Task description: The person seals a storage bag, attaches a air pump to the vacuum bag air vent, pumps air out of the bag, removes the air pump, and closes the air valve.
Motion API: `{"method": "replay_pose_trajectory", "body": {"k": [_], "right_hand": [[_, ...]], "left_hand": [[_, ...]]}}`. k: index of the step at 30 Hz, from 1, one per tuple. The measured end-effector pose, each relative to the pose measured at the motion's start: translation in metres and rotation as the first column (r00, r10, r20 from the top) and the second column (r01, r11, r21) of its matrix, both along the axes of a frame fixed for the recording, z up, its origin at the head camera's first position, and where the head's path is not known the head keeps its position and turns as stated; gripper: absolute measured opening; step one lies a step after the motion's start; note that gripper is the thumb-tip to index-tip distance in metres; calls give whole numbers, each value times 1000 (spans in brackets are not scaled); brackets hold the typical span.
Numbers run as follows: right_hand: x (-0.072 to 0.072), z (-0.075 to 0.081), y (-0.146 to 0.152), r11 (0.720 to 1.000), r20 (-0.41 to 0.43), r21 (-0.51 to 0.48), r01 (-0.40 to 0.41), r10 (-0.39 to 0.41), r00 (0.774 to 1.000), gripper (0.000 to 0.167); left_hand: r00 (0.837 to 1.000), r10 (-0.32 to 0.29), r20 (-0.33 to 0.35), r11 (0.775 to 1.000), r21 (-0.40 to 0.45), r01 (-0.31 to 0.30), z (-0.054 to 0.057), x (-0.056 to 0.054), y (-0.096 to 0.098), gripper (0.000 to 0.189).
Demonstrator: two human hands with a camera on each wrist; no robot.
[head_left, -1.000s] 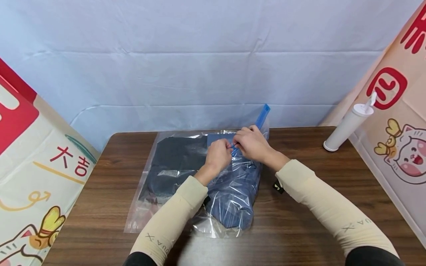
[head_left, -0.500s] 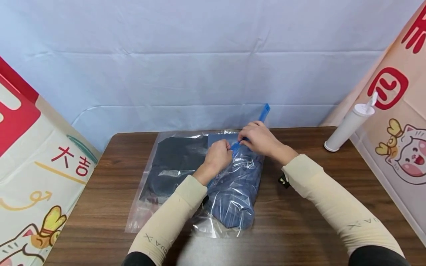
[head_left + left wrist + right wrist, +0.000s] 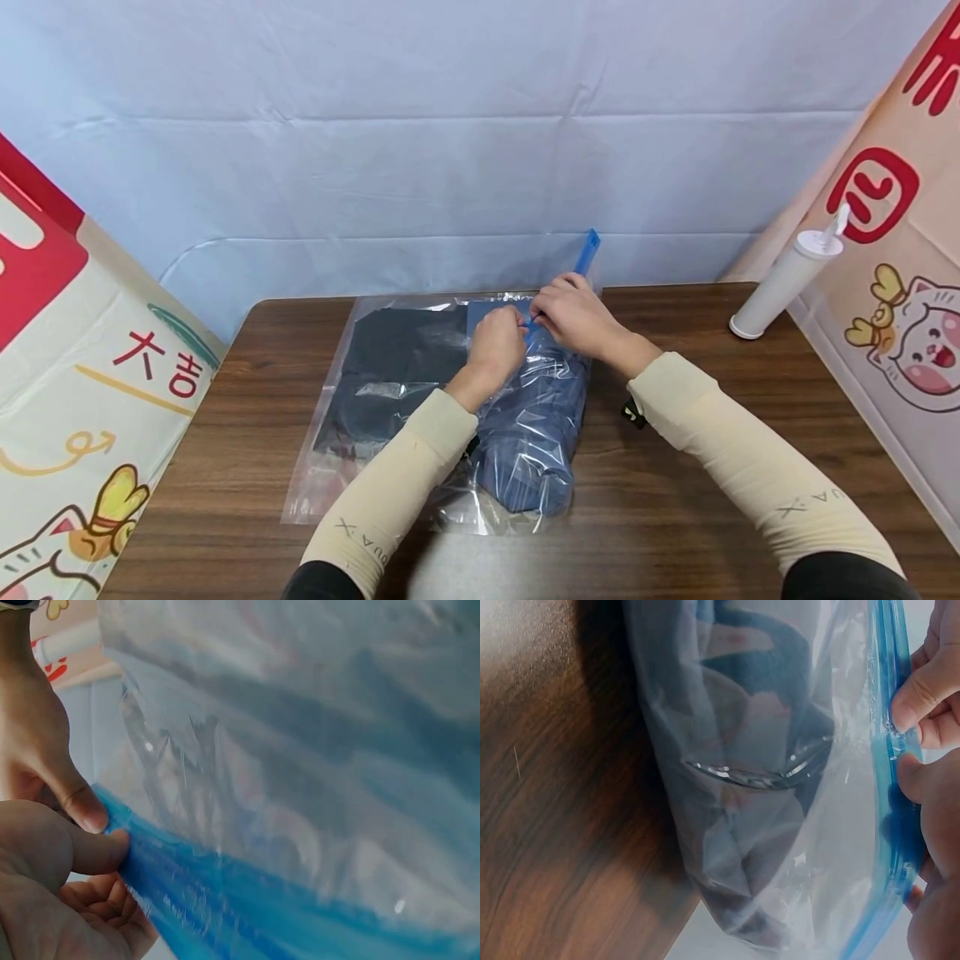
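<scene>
In the head view a clear plastic zip bag [image 3: 303, 498] lies on the table, with dark folded fabric [image 3: 408, 346] at its left and bunched blue fabric [image 3: 525, 467] at its right. Its blue zip strip [image 3: 588, 252] rises at the far right. My left hand [image 3: 497, 346] pinches this strip, thumb and fingers on either side of it in the left wrist view. Close beside it, my right hand [image 3: 577, 315] also pinches the strip; the right wrist view shows both thumbs [image 3: 909, 780] nearly meeting on the blue band [image 3: 889, 855].
A white hand pump [image 3: 783, 283] stands at the table's back right, tilted in view. A pale cloth backdrop [image 3: 420, 167] hangs behind the wooden table [image 3: 675, 517]. Printed cloths with cartoon cats flank both sides.
My right hand moved right along the blue strip, then came back left beside my left hand. The strip's upper end shifted slightly left. My left hand has barely moved.
</scene>
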State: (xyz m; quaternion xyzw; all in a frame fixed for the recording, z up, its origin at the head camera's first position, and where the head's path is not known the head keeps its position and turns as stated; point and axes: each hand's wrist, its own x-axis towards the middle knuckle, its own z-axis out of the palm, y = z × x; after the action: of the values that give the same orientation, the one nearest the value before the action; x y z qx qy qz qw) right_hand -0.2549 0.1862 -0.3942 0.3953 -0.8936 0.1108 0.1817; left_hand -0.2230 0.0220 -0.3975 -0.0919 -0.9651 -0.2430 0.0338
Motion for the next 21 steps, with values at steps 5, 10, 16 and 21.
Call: {"method": "replay_pose_trajectory", "body": {"k": [5,10,16,21], "right_hand": [[1,-4,-2,1000,-23,17,16,-15,1000,5],[1,-4,-1,1000,-31,21,12,-12,999,6],[-1,4,4,1000,30,12,8,-8,1000,6],[0,6,4,1000,92,21,7,-9,996,8]], "left_hand": [[1000,-13,1,1000,-9,13,-2,0,1,3],[999,-34,24,999,4,34,-2,0,1,3],[997,-37,74,997,69,32,-1,0,0,10],[993,-55,108,991,129,41,-2,0,-1,25]]}}
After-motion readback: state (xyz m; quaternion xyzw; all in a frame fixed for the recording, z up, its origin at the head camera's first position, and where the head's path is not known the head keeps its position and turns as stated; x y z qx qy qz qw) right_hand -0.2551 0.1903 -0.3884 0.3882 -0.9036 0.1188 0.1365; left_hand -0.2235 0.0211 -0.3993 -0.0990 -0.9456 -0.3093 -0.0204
